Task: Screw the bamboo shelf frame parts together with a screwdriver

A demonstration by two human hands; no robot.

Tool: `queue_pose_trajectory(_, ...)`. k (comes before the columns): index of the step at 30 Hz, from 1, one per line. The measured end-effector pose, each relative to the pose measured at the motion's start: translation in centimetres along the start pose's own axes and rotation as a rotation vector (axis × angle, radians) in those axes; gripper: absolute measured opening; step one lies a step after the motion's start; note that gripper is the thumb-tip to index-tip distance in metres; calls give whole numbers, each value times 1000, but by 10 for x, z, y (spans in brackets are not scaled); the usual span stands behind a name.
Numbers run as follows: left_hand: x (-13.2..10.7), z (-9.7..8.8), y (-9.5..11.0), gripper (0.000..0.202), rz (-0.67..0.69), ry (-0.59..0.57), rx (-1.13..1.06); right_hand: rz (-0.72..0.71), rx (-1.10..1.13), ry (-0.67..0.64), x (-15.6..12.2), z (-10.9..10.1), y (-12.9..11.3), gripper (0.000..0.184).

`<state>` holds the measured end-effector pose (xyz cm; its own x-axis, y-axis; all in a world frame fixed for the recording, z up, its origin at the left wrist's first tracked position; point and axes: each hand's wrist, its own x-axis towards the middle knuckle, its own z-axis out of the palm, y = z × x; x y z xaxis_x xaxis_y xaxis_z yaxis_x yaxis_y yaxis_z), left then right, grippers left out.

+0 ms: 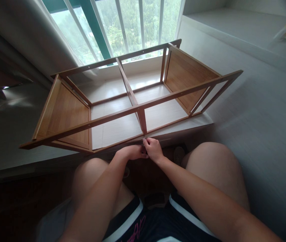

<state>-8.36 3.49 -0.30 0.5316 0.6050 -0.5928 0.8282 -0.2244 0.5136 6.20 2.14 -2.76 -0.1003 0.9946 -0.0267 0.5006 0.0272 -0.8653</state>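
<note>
A brown wooden frame [122, 112], with a panel at each end and a divider [128, 84] across its middle, lies on a pale ledge in front of me. My right hand [153, 148] is at the near lower rail, just below the middle upright [141, 120], its thumb and fingers pinched together. Close beside it, my left hand [134, 152] has its fingers curled under the same spot. Whatever the fingers hold there is too small or hidden to make out.
Behind the frame is a barred window [133, 27], with a grey curtain [57, 30] to its left. A pale wall panel and shelf [221, 23] rise on the right. My knees are close to the edge of the ledge [203, 122].
</note>
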Motion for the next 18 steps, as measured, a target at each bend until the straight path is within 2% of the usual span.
queue_pose_trajectory(11, 0, -1, 3, 43, 8, 2, -21, -19, -78, -35, -6, -1, -5, 43)
queue_pose_trajectory(18, 3, 3, 0, 46, 1, 17, 13, -3, -64, -11, -1, 1, -2, 45)
